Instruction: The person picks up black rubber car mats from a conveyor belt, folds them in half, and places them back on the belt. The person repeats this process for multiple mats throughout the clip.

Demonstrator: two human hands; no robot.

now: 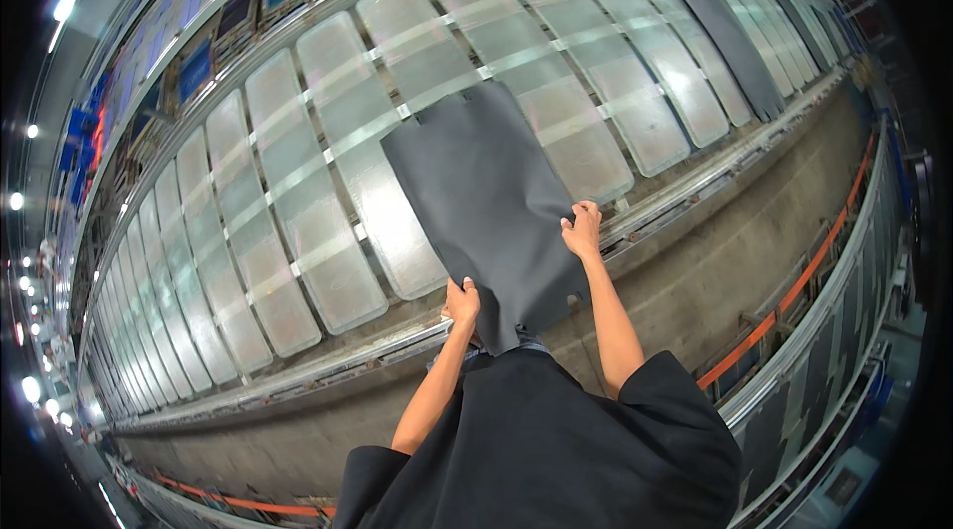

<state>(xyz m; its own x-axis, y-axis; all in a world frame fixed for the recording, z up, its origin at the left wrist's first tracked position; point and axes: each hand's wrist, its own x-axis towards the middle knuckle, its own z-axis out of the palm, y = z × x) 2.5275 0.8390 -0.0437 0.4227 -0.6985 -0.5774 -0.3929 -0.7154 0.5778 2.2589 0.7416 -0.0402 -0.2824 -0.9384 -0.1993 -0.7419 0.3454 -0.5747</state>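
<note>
A dark grey cut piece of fabric (481,192) lies spread over a pale, glossy printing pallet (566,147) on a long table. My left hand (461,303) pinches the fabric's near left corner. At the near right edge, my right hand (583,227) grips the cloth. The fabric's near end hangs over the table's metal rail (695,182). A stack of dark cloth (556,450) is draped over my forearms and front.
Rows of identical pale pallets (298,221) run left and right along the table. Another dark fabric piece (735,48) lies on a pallet farther right. A concrete aisle (754,251) with an orange rail (794,296) runs beside me. Framed screens (194,67) line the far side.
</note>
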